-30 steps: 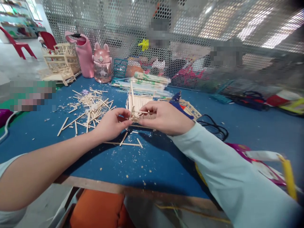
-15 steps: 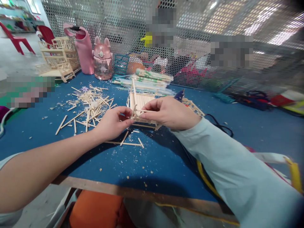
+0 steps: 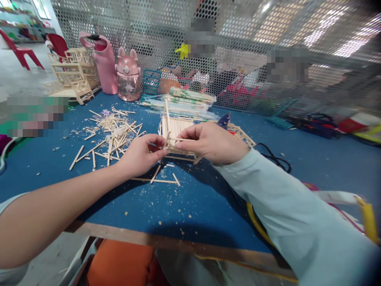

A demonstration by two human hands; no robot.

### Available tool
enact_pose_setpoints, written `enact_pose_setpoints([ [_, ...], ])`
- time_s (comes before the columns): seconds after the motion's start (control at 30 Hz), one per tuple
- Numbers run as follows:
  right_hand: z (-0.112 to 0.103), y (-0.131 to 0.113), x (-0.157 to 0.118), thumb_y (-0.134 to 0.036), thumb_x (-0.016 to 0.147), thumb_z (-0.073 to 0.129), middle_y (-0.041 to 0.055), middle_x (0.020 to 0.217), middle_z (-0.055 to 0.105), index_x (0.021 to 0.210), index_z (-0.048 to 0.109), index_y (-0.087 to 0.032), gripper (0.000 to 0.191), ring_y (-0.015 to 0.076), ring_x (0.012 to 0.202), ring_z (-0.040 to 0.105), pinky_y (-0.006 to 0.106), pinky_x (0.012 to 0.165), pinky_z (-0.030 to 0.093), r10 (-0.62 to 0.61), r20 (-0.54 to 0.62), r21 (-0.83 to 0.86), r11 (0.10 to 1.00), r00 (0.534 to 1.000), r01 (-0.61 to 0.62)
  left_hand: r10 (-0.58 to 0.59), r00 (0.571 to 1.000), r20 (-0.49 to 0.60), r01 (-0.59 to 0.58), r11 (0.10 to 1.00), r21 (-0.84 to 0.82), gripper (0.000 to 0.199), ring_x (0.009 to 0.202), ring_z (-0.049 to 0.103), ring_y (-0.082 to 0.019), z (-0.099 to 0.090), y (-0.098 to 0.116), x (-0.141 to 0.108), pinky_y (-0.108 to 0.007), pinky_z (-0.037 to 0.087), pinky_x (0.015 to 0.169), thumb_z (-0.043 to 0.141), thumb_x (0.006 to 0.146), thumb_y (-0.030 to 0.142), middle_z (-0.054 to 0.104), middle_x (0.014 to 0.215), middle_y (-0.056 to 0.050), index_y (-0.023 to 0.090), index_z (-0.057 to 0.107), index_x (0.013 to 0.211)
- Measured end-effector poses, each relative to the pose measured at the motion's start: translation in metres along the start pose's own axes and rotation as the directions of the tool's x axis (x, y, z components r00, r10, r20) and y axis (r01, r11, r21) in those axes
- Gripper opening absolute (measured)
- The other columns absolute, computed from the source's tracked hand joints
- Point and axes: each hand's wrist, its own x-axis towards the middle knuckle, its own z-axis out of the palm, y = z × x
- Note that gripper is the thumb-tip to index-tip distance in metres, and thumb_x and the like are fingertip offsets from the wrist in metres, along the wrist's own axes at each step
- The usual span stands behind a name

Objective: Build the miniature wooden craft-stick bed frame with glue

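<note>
A small structure of pale wooden sticks (image 3: 177, 126) stands on the blue table, with a slatted surface and a tall upright at its back left. At its front left corner my left hand (image 3: 145, 154) pinches a short upright stick (image 3: 167, 139). My right hand (image 3: 212, 143) comes in from the right and grips a thin horizontal stick (image 3: 185, 139) between thumb and fingers, its left end close to the upright one. Loose sticks (image 3: 154, 174) lie just in front of the structure.
A heap of loose sticks (image 3: 116, 135) spreads to the left. Behind stand a pink bottle (image 3: 105, 69), a clear-bodied bottle (image 3: 128, 81), a bigger stick model (image 3: 73, 75) and bagged sticks (image 3: 190, 99). Black cables (image 3: 275, 157) lie right. Perforated metal screens the back.
</note>
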Motion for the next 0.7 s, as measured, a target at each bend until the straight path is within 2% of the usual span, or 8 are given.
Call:
enact_pose_setpoints([
  [0.27,0.0005,0.0004,-0.0014,-0.024,0.066,0.067,-0.0037,0.055,0.059,0.066,0.068,-0.018,0.005,0.0076,0.049,0.046,0.022,0.046,0.035,-0.035,-0.024,-0.017,0.999,0.999,0.035,0.016,1.0,-0.001,-0.016,1.0,0.018,0.012,0.063,0.054,-0.01,-0.0008,0.0005,0.0001,-0.024,0.044,0.061,0.061,0.071,0.026,0.059,0.074,-0.001,0.017,0.056,0.077],
  [0.43,0.0021,-0.0034,-0.0029,-0.018,0.069,0.062,-0.0032,0.052,0.057,0.064,0.068,-0.017,0.008,0.0072,0.046,0.044,0.022,0.044,0.032,-0.009,-0.073,-0.107,0.994,0.997,0.001,0.009,1.0,0.002,-0.009,1.0,0.017,0.013,0.062,0.054,-0.011,-0.0012,0.0024,-0.0002,-0.025,0.044,0.06,0.06,0.071,0.026,0.059,0.073,-0.001,0.017,0.056,0.078],
  [0.7,0.0024,-0.002,-0.002,-0.018,0.069,0.06,-0.0045,0.049,0.055,0.063,0.069,-0.018,0.011,0.006,0.045,0.041,0.021,0.042,0.03,-0.052,-0.065,-0.124,0.991,0.997,0.043,-0.009,1.0,-0.001,0.009,1.0,0.003,0.011,0.061,0.054,-0.011,0.0,0.0027,0.0001,-0.025,0.045,0.061,0.061,0.07,0.025,0.059,0.073,-0.001,0.017,0.056,0.076],
])
